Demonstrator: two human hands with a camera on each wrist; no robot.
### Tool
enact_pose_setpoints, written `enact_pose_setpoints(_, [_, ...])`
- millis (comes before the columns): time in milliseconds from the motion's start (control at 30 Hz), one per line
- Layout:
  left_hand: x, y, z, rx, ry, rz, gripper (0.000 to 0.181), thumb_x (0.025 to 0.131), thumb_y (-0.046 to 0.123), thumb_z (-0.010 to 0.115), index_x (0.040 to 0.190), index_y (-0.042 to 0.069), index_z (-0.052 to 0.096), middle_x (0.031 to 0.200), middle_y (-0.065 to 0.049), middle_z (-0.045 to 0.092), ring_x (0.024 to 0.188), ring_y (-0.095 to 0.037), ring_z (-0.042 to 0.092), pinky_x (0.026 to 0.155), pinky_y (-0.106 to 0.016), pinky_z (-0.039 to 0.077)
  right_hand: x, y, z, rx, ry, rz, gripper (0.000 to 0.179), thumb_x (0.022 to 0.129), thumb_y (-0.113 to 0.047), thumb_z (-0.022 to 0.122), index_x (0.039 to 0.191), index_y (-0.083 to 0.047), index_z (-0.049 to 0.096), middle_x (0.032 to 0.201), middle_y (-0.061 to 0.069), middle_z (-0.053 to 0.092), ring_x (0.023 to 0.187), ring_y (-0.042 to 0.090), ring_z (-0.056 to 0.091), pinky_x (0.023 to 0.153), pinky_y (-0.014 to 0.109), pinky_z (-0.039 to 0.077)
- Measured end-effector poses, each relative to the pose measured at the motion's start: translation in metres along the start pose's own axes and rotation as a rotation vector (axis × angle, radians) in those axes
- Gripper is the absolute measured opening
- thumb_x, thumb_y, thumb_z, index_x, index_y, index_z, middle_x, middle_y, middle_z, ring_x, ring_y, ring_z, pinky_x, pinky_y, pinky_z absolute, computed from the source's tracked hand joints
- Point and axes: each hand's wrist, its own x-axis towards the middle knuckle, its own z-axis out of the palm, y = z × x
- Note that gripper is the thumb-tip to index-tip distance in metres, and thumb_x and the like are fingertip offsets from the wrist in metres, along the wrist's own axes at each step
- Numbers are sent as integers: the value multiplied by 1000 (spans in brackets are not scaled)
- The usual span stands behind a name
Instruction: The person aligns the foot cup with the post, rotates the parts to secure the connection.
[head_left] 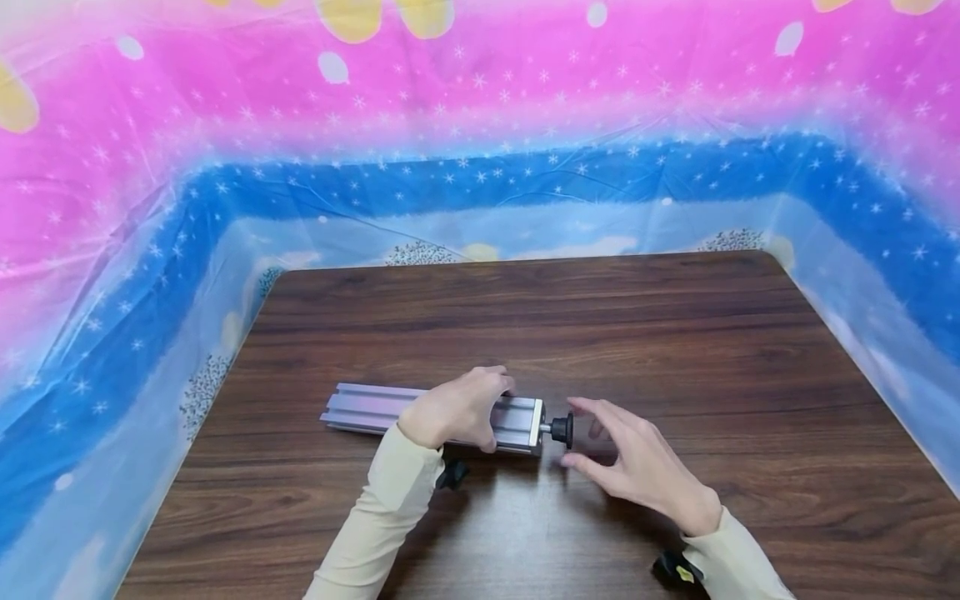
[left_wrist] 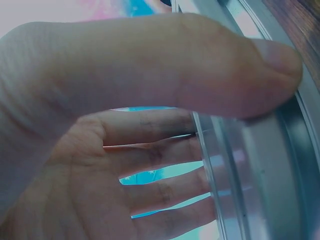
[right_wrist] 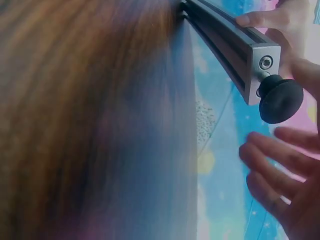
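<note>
A silver aluminum extrusion profile [head_left: 375,408] with grooves along its length lies in the front middle of the table in the head view. My left hand [head_left: 453,412] grips it from above, with the thumb [left_wrist: 200,65] on the near side and the fingers on the far side. From the profile's right end plate a short threaded stem sticks out, carrying a round black leveling foot [head_left: 561,430]. My right hand [head_left: 645,462] is just right of this foot, thumb and fingers spread apart. In the right wrist view a gap shows between its fingertips and the foot.
The dark wood-grain table [head_left: 525,325] has a back edge and slanting sides in view. A pink and blue snowflake-patterned cloth [head_left: 480,179] hangs behind and beside it. Small black devices sit at both wrists, the right one [head_left: 675,568] low over the table.
</note>
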Motion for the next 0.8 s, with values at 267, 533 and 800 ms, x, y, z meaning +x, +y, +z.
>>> enact_pose_setpoints(267, [-1, 1, -1, 4, 4, 0, 66, 65, 3, 87, 126, -1, 63, 113, -6, 62, 88, -16, 54, 77, -29, 50, 2, 2, 1, 50, 42, -148, 61, 78, -16, 86, 133, -6, 62, 122, 4, 69, 92, 13, 66, 80, 28, 55])
enact_pose_setpoints(533, [0, 1, 0, 0, 10, 10, 65, 66, 3, 87, 127, -1, 63, 121, -10, 63, 94, -19, 55, 81, -33, 51, -1, 0, 1, 22, 27, -83, 49, 85, -24, 81, 128, -6, 67, 95, 1, 71, 79, 9, 63, 66, 25, 53])
enact_pose_setpoints(800, [0, 2, 1, -4, 12, 6, 66, 64, 1, 87, 126, -1, 63, 121, -9, 63, 93, -18, 56, 82, -32, 52, 4, -4, 1, -21, -11, 6, 8, 93, -24, 71, 92, -16, 73, 73, -14, 59, 62, 2, 53, 57, 18, 43])
